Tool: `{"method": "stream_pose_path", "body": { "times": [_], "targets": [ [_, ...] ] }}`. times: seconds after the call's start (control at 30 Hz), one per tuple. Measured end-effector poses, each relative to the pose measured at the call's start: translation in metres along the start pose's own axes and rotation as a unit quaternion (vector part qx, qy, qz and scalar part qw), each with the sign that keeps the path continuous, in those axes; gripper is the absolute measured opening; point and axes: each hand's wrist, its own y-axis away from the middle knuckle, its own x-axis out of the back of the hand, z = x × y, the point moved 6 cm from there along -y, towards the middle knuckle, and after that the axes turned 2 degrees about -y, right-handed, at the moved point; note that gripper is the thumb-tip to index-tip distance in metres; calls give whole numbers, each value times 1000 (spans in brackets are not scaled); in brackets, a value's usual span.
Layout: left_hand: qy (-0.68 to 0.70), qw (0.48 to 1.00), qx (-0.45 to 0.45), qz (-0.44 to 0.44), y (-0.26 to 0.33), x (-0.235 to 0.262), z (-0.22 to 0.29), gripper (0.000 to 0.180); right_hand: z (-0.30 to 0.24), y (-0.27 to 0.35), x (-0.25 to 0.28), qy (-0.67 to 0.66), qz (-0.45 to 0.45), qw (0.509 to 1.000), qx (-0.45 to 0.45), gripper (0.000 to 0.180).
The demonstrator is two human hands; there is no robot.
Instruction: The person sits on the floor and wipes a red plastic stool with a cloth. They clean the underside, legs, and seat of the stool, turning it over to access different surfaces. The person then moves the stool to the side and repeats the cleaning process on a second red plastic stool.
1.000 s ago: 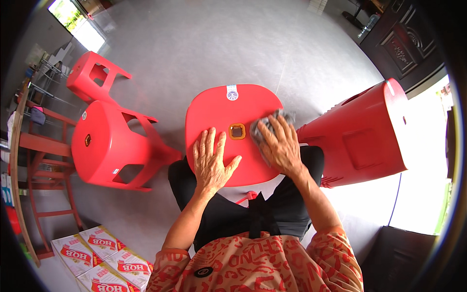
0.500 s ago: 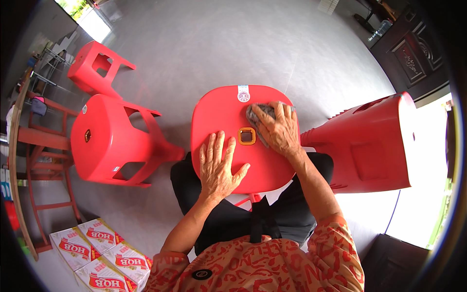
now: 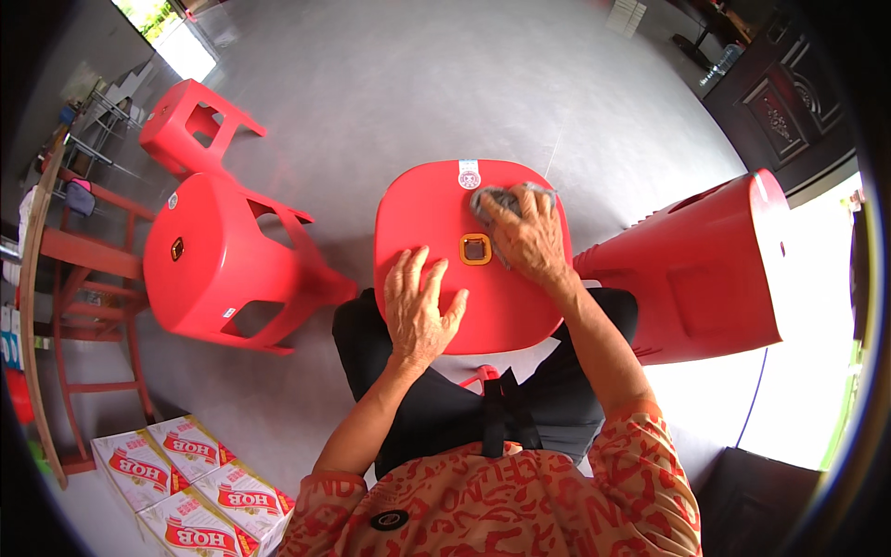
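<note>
- Your right hand (image 3: 527,237) pressed a crumpled grey cloth (image 3: 492,200) onto the far right part of the red stool seat (image 3: 436,223), fingers curled down over the cloth.
- Your left hand (image 3: 418,302) lay flat on the near edge of the seat, fingers spread and gripping nothing, steadying the stool on your lap.
- You seemed to be mid-wipe; the next pass probably needed the same steadying pressure while the cloth crossed the square centre hole (image 3: 475,248).
</note>
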Motion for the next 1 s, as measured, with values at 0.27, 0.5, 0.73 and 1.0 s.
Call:
{"method": "stream_pose_path", "body": {
  "times": [0.27, 0.5, 0.73, 1.0],
  "targets": [
    [-43, 999, -3, 30, -7, 9, -9, 48, -49, 60, 37, -59, -86, 993, 62, 40],
    [244, 913, 322, -51, 7, -7, -82, 75, -36, 57, 33, -44, -70, 996, 30, 39],
    [461, 811, 359, -23, 8, -21, -84, 72, -30, 15, -1, -32, -39, 999, 2, 36],
    [479, 798, 367, -1, 8, -22, -90, 69, -47, 9, -9, 1, -26, 999, -21, 51]
  ]
}}
